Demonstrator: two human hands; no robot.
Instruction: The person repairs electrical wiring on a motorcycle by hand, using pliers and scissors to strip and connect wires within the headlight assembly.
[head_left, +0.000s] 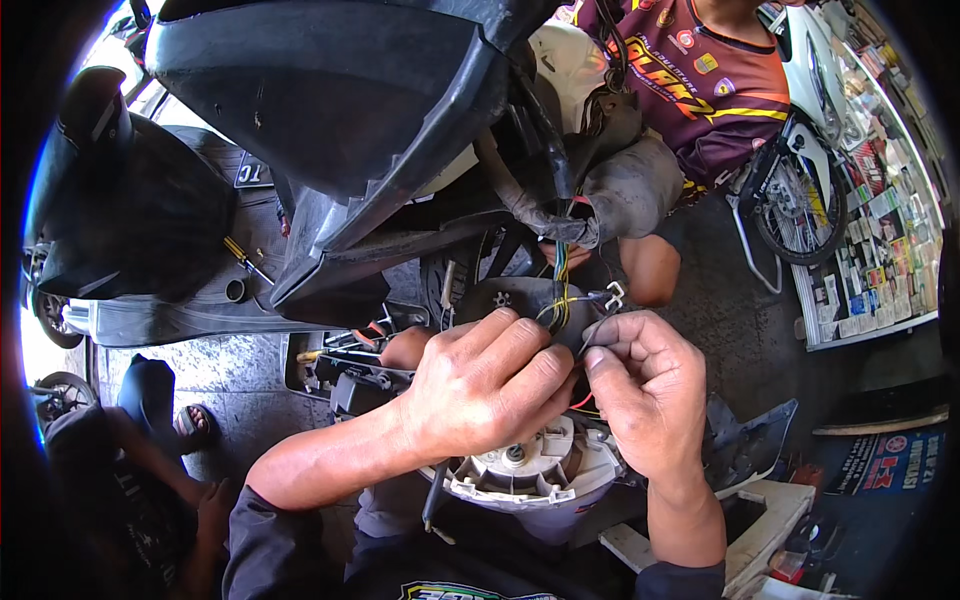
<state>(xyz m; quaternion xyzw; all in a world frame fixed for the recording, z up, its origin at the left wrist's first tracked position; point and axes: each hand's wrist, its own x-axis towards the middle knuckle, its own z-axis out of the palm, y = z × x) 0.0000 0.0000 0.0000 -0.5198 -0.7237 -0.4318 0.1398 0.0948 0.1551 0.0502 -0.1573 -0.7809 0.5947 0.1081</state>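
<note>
A bundle of coloured wires (562,275), mostly yellow, green and blue, hangs from a dark sleeve at the scooter's front. My left hand (490,385) is closed around the lower wires, its curled fingers hiding most of them. Just to its right, my right hand (645,385) pinches a thin dark wire (592,335) between thumb and fingers. A small pale connector (613,296) sits just above my right fingertips. Beneath both hands lies an off-white plastic housing (530,470) with a round centre; a red wire (582,402) shows between hands and housing.
Black scooter bodywork (320,90) fills the upper left. Across from me is a person in a maroon jersey (700,85). A tool tray (300,365) stands left of my forearm, and a screwdriver (245,257) lies on the dark surface beyond. Another person's arm (150,450) shows lower left.
</note>
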